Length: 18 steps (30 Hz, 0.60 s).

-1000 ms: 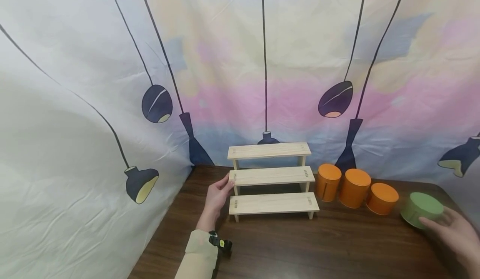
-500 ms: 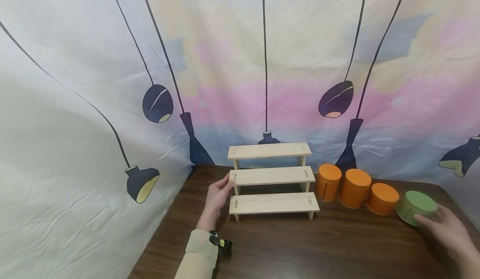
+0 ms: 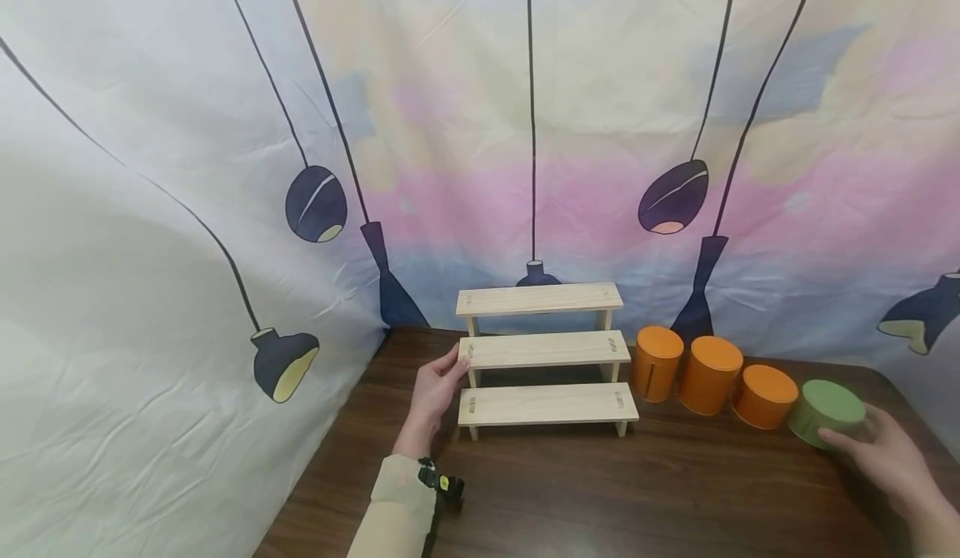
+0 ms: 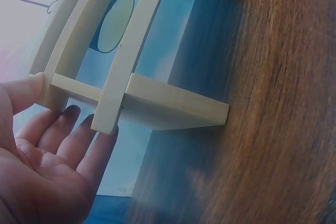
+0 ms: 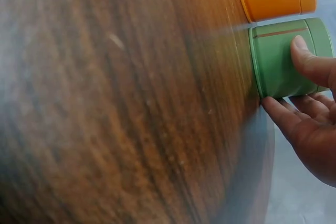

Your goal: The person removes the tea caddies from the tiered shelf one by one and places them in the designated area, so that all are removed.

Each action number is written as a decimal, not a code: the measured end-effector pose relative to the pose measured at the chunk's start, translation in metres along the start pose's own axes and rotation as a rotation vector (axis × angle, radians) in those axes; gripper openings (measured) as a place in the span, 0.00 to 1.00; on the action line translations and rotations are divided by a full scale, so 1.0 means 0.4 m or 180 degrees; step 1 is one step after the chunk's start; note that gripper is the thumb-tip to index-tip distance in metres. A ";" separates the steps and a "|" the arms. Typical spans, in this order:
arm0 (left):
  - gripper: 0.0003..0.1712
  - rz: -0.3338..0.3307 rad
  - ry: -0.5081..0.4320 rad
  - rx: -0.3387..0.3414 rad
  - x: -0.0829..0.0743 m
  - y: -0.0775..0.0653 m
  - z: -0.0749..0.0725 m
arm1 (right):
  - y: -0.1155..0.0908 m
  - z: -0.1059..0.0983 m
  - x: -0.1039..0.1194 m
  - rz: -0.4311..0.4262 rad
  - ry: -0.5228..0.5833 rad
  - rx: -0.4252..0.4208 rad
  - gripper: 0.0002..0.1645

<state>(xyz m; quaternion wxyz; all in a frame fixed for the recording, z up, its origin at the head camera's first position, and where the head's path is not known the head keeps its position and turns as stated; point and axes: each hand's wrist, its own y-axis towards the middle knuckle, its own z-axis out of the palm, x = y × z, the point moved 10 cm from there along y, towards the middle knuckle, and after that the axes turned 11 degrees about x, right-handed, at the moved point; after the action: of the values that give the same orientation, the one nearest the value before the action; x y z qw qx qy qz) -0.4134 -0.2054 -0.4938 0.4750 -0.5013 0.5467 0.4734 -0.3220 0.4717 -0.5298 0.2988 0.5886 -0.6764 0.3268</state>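
Note:
A three-tier stepped stand of pale wood (image 3: 543, 350) stands at the back middle of the table. My left hand (image 3: 433, 390) holds the left end of its middle step. In the left wrist view the thumb lies on the step's top and the fingers (image 4: 86, 145) curl in from its end. At the right, a short round green tin (image 3: 823, 406) sits upright on the table, beside the shortest orange tin (image 3: 765, 400). My right hand (image 3: 885, 462) grips the green tin from its right, thumb on the near side in the right wrist view, fingers partly hidden.
Two taller orange tins (image 3: 708, 379) stand between the stand and the short orange one, forming a row. The dark wood-grain table (image 3: 600, 491) meets a cloth backdrop (image 3: 465, 125) printed with hanging lamps. A strap with a small black device (image 3: 441, 481) circles the left wrist.
My right hand has moved the green tin leftward, up close to the short orange tin. The left hand keeps its hold on the stand, which stays in place.

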 end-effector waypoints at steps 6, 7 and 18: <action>0.30 -0.0004 -0.0001 -0.0050 -0.001 0.001 -0.001 | 0.010 -0.002 0.004 -0.0060 -0.0101 0.0041 0.56; 0.30 -0.0014 0.0002 -0.0063 0.000 0.001 -0.002 | 0.009 -0.002 0.004 -0.0071 -0.0126 0.0042 0.57; 0.40 0.0356 0.0601 -0.0147 -0.064 -0.021 -0.038 | -0.074 -0.062 0.079 0.0421 -0.0328 -0.0602 0.63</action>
<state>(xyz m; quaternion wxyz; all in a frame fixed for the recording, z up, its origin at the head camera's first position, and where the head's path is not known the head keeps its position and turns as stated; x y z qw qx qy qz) -0.4046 -0.2185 -0.4671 0.3825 -0.5233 0.6051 0.4623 -0.2963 0.4696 -0.4873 0.2956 0.5279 -0.7560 0.2499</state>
